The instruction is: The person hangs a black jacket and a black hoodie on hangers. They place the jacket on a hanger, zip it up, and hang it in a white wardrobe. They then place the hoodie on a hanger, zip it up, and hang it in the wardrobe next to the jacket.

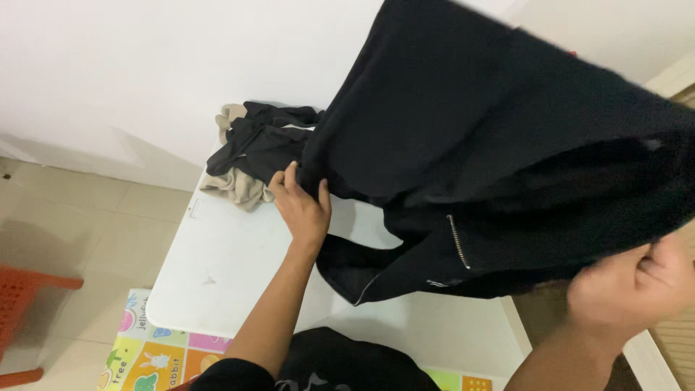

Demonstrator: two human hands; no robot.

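Black zippered garment (pixel 492 145) is hanging above the white table (pixel 224 268), stretched between both hands, lower hem trailing onto the tabletop. Left hand (pixel 302 206) is pinching its left edge near the table's far side; right hand (pixel 637 286) is clenching the opposite end, raised at near right. Long axis is running left-far to right-near, bulk lying between the grips, sagging toward the right. Heap of dark and beige clothes (pixel 250 156) is sitting far left, just beside the left hand. Colourful play mat (pixel 156 355) is lying on the floor below.
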